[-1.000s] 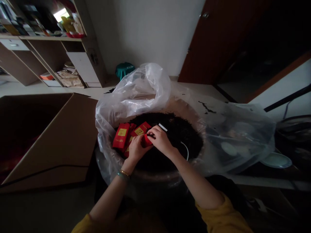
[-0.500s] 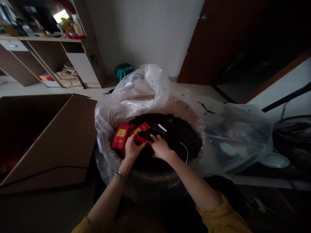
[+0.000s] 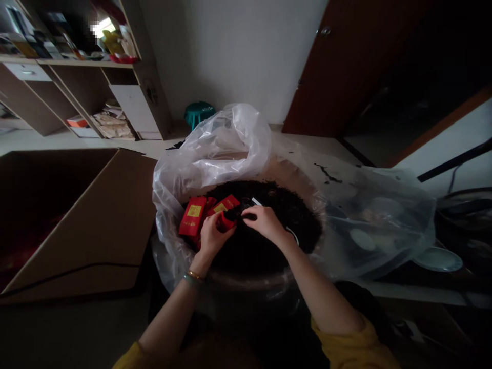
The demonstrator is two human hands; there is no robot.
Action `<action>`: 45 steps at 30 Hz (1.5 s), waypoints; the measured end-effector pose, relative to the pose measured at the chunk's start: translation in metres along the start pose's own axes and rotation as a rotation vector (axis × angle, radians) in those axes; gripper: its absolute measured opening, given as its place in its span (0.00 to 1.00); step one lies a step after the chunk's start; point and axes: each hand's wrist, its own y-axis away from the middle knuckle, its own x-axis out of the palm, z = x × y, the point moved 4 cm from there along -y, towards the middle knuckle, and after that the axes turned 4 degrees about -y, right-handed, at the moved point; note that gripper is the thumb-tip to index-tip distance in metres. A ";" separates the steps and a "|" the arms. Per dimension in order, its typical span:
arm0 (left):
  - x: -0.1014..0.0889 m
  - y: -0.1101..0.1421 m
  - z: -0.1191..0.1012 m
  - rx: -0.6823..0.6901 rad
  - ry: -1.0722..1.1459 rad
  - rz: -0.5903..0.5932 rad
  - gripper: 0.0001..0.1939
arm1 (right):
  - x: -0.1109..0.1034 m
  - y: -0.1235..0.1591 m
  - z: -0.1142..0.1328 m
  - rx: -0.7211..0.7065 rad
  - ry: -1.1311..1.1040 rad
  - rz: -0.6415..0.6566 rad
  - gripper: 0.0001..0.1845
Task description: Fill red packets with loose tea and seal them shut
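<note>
My left hand [image 3: 215, 233] is closed around a small red packet [image 3: 226, 221] held upright, with dark loose leaves at its open mouth. Beside that mouth, my right hand [image 3: 265, 223] has its fingers pinched together on a bit of dark tea leaves [image 3: 239, 216]. Both hands are over a wide round tub [image 3: 284, 171] lined with clear plastic and filled with dark tea leaves [image 3: 298, 210]. Flat red packets with yellow labels [image 3: 193, 214] lie on the leaves at the left. A white strip [image 3: 256, 201] and a white cord [image 3: 292, 236] show partly behind my right hand.
An open cardboard box [image 3: 103, 220] with red contents stands at the left. Clear plastic sheeting [image 3: 388, 220] spreads to the right, near a pale dish [image 3: 438, 259]. Behind are a desk with shelves [image 3: 130, 110], a green-covered bin [image 3: 199, 114] and a brown door [image 3: 326, 77].
My right hand has risen from the leaves, its spread fingers now pinched beside the packet's mouth. My left hand keeps holding the red packet. The view has shifted slightly.
</note>
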 end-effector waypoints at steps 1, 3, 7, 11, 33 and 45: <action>0.000 0.000 -0.001 0.012 -0.003 0.006 0.28 | -0.007 -0.001 0.003 -0.027 -0.091 -0.061 0.10; 0.001 0.001 -0.003 0.037 -0.007 0.017 0.27 | -0.013 -0.001 0.011 -0.071 -0.220 -0.126 0.10; 0.003 0.001 -0.005 0.073 -0.020 0.028 0.27 | -0.004 0.001 0.024 -0.086 -0.312 -0.093 0.16; 0.003 0.001 -0.004 0.071 -0.023 0.019 0.28 | 0.003 0.001 0.024 -0.066 -0.329 -0.102 0.16; 0.009 0.004 0.002 0.097 -0.035 0.040 0.28 | 0.031 0.011 0.030 -0.107 0.330 0.084 0.16; 0.009 0.006 -0.005 0.194 -0.100 0.040 0.25 | 0.039 0.011 0.031 0.012 0.375 0.256 0.12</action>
